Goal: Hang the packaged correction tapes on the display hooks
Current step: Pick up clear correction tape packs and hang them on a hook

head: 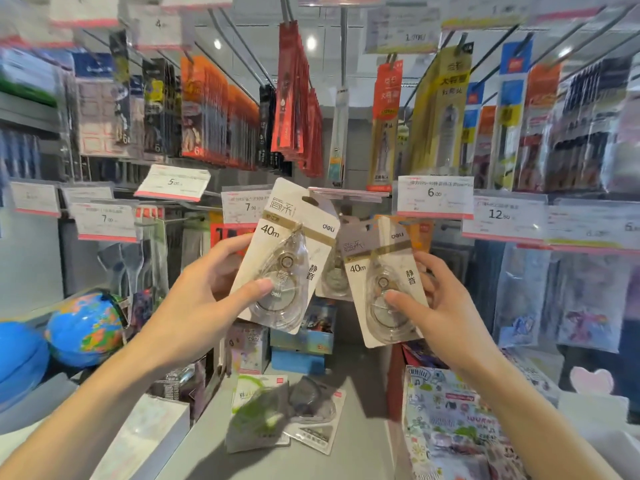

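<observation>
Head view: each hand pinches a white-carded, clear-blistered correction tape.

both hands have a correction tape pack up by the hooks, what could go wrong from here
1. Each pack is only pinched by thumb and fingers: the left hand holds the left pack, the right hand the right pack. With no free hand, threading a hang hole could be fumbly.
2. A slipped pack would likely land among the loose packs on the shelf below.
3. Price tags crowd the hook fronts, so a pack could snag one.
</observation>
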The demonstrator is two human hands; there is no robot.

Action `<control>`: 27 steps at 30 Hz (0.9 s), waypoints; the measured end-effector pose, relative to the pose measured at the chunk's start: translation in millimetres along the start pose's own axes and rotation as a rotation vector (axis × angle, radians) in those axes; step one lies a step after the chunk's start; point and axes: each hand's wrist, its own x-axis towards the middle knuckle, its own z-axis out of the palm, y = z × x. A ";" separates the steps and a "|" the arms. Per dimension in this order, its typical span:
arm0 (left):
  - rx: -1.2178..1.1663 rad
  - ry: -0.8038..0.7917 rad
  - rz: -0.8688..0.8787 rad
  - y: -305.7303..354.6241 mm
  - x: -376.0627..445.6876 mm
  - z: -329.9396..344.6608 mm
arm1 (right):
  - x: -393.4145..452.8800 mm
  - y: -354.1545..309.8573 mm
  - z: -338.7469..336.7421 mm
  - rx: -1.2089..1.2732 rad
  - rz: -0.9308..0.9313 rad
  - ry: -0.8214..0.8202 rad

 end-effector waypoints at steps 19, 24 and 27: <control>-0.002 -0.010 0.005 -21.5 4.9 -1.9 | 25.2 -5.3 53.9 -0.063 -0.067 0.092; -0.040 -0.012 -0.031 -36.7 2.3 6.4 | 33.6 6.2 62.8 -0.195 -0.040 0.084; -0.047 0.026 -0.042 -46.9 2.7 12.5 | 43.4 16.4 69.9 -0.333 -0.018 0.116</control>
